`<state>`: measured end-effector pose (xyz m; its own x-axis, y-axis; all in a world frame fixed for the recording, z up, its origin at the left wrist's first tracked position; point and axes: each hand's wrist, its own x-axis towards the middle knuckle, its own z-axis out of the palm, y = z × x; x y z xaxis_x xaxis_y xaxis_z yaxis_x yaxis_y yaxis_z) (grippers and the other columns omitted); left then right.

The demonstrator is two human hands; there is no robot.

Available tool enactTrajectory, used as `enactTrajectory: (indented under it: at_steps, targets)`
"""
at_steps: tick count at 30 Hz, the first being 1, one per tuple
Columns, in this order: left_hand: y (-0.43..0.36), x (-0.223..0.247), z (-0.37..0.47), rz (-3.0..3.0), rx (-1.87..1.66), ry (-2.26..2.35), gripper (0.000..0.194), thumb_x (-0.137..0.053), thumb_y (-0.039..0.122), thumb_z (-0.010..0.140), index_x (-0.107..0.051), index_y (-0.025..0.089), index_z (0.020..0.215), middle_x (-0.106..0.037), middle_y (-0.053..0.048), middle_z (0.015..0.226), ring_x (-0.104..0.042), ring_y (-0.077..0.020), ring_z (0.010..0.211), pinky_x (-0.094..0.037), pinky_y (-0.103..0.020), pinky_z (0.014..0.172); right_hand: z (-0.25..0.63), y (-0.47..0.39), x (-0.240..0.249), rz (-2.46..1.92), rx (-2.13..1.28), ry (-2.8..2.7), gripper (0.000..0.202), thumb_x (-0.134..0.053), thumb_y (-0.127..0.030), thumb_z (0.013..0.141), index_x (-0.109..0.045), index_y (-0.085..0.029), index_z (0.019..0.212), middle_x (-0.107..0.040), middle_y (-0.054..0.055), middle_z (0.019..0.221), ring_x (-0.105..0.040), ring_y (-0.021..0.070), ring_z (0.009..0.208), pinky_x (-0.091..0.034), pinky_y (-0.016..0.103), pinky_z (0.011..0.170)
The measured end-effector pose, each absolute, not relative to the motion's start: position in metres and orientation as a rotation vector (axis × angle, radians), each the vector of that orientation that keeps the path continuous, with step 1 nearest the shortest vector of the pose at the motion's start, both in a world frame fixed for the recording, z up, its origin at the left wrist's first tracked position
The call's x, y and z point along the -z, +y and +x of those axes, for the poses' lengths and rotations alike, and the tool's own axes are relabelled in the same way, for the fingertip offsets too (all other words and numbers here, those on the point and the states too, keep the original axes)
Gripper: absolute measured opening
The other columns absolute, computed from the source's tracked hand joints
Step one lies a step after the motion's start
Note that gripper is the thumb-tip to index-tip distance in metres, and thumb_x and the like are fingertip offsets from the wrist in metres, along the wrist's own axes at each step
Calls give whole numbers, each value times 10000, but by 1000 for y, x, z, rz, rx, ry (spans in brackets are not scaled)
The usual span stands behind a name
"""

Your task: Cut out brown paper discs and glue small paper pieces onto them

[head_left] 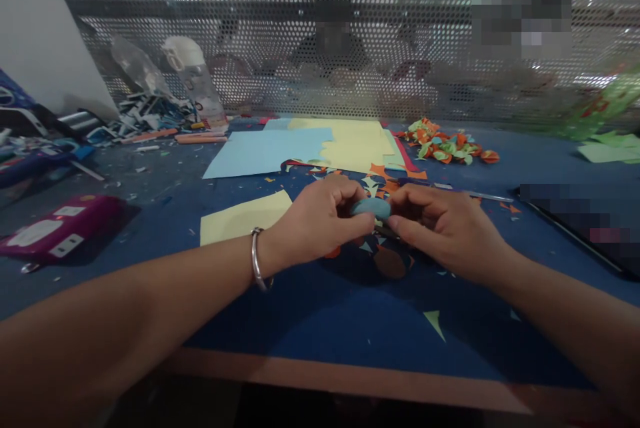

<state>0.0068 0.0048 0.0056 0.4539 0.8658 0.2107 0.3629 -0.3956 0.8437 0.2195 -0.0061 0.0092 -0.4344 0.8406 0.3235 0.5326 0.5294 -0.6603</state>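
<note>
The left forearm and right forearm lie nearest the camera, reaching in from the lower corners over the pinkish edge of a blue-topped table. The left hand, with a silvery bangle at its wrist, is closed on a small blue paper piece, thumb in front and curled fingers behind. The right hand pinches the same piece at its right end, so it sits between the two hands, curved and just above the table. Beneath and beyond them are orange scraps mixed with pale cuttings, and a dark oval piece lies just below the hands; a pale green sliver lies nearer the table's edge. A yellow sheet is partly covered by the left hand. Farther back, a blue sheet overlaps larger yellow paper, with a heap of orange and green curled pieces to its right. A slim, pen-like tool lies behind the right hand, and a dark flat device lies farther right. To the left are a magenta case and a white-lidded bottle, before a perforated metal panel.
</note>
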Motion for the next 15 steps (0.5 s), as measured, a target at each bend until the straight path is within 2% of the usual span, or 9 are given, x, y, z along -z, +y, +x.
enactTrajectory:
  at_steps: [6, 10, 15]
  targets:
    - [-3, -6, 12, 2184, -867, 1121, 79, -606, 239, 757, -597, 187, 698, -527, 42, 575, -478, -111, 590, -325, -232, 528, 214, -11, -8, -1089, -429, -2189, 131, -585, -180, 857, -620, -186, 730, -549, -29, 617, -480, 99, 533, -382, 240, 519]
    - [0, -7, 8, 2185, -876, 1135, 102, -619, 241, 749, -570, 187, 678, -531, 46, 584, -472, -100, 577, -337, -236, 539, 216, -10, -8, -1090, -390, -2172, 136, -577, -160, 843, -606, -193, 715, -515, -38, 602, -457, 95, 524, -365, 241, 512]
    - [11, -8, -2, 2053, -915, 1209, 101, -617, 211, 756, -562, 188, 675, -539, 49, 564, -470, -86, 512, -347, -241, 504, 222, -4, -9, -1189, -377, -2116, 117, -583, -178, 833, -620, -199, 725, -542, -42, 579, -429, 90, 484, -327, 247, 479]
